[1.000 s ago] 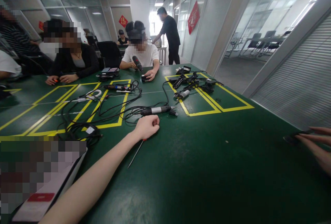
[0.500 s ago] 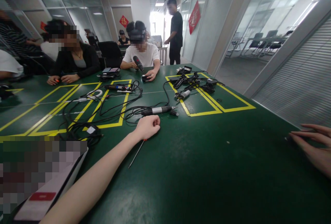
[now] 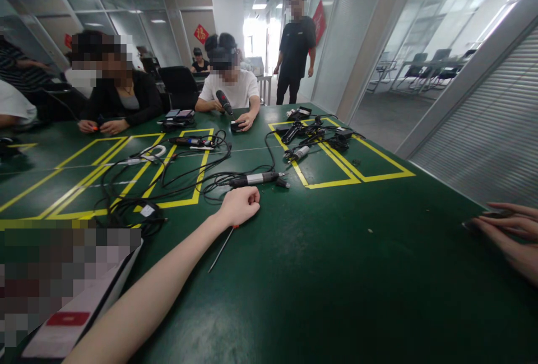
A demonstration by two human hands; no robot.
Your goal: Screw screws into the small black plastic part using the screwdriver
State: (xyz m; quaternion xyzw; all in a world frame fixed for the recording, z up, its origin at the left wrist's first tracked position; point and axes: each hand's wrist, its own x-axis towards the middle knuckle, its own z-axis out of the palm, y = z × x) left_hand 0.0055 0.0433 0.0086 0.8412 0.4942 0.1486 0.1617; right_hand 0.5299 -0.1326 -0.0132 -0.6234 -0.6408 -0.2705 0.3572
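Can see first a thin screwdriver (image 3: 221, 249) on the green surface (image 3: 336, 285), with a bit of red at its handle end and the shaft slanting from under the left hand (image 3: 240, 207) toward the near left. Cannot tell whether gripped by this hand, with its fingers curled loosely inward, or only covered; perhaps pinned so, against rolling. At the far right, cannot tell for sure about the right hand (image 3: 510, 235) either: see bent fingers beside a small dark object (image 3: 471, 226), maybe pinched, but blurred and partly hidden. Just beyond the left hand, notice a grey and black rotary tool (image 3: 254, 179), laid sideways, probably to be within easy reach. To the left, find looped black cables (image 3: 130, 210), seemingly coiled for taking less room. Farther right, find black adapters and cords (image 3: 293, 133) across yellow tape frames (image 3: 334, 184), likely marked on the surface for separating places. Across, notice a co-worker in a white shirt (image 3: 237, 89), with a power drill (image 3: 225, 102) tilted down to a small black box (image 3: 236, 127), steadied by the other hand (image 3: 246, 121), presumably against slipping.
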